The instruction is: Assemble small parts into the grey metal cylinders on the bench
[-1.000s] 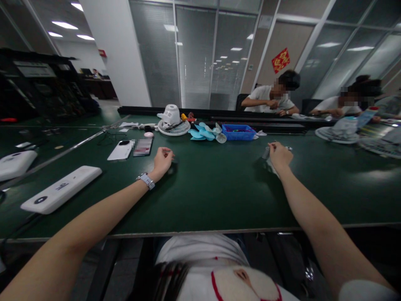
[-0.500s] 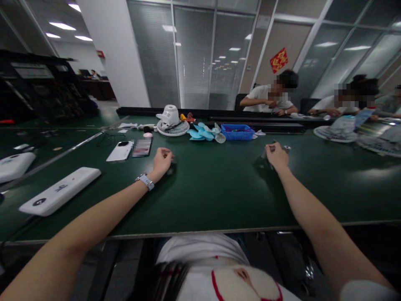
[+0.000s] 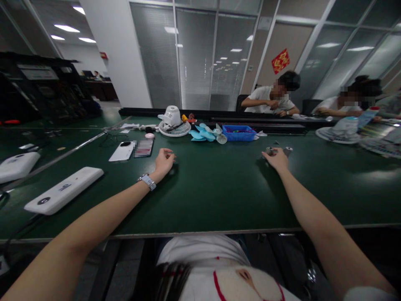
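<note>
My left hand (image 3: 164, 161) rests on the green tabletop (image 3: 213, 188) with fingers loosely bent and apart, and nothing shows in it. It is nearest to a dark phone (image 3: 144, 148) and a white phone (image 3: 121, 151). Farther right, my right hand (image 3: 278, 159) has its thumb and fingers around a small grey metal cylinder (image 3: 270, 149), partly hidden by the fingers. A second similar cylinder (image 3: 288, 150) stands just right of that hand. Beyond the fingertips lies a tiny dark piece (image 3: 277, 142), too small to name.
At the back are a white fan housing (image 3: 172, 117) on a round grille, blue fan blades (image 3: 203, 133) and a blue basket (image 3: 238, 133). A long white device (image 3: 64, 190) lies at left. Across the table sits a co-worker (image 3: 271, 100); fan parts (image 3: 340, 129) lie at right.
My right hand has turned and its fingers have shifted slightly left, showing both metal cylinders more clearly. The tiny dark piece now lies apart from the fingertips. My left hand is nearly unchanged.
</note>
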A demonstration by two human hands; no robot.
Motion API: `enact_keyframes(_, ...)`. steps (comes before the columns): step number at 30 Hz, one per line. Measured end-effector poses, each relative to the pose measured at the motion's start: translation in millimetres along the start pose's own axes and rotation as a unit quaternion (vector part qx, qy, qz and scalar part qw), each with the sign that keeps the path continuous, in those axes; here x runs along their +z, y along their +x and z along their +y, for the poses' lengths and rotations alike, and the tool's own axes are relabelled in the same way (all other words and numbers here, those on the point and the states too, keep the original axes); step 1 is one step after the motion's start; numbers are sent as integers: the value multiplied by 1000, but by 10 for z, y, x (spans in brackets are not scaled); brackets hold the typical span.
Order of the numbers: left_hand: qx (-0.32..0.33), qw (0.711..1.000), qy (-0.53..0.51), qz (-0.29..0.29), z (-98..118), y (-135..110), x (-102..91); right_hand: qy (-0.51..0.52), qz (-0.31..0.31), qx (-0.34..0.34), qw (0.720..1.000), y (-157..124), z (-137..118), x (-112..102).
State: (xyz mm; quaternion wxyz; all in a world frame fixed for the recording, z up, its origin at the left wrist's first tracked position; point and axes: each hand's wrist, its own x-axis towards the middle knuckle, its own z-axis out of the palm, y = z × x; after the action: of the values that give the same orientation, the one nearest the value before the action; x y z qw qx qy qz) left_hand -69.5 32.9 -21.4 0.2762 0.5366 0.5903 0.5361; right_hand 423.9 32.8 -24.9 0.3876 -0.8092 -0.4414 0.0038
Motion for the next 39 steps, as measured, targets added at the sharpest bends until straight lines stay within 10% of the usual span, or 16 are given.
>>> enact_keyframes(7, 12, 1000, 17, 7, -16, 15, -9, -12, 17, 25, 999, -38, -187, -38)
enact_keyframes(11, 109, 993, 40, -30, 111, -93, 11, 122, -33, -78, 989, -460, -694, 108)
enact_keyframes(20, 265, 938, -9, -222, 496, -589, 230, 332, -307, -291, 843, -1961, -1570, 555)
enact_keyframes(34, 249, 961, -19, -114, 616, -559, 212, 316, -323, -287, 845, -2039, -1592, 514)
enact_keyframes(39, 203, 958, 7, -201, 306, -355, 76, 322, -309, -276, 851, -2031, -1578, 467)
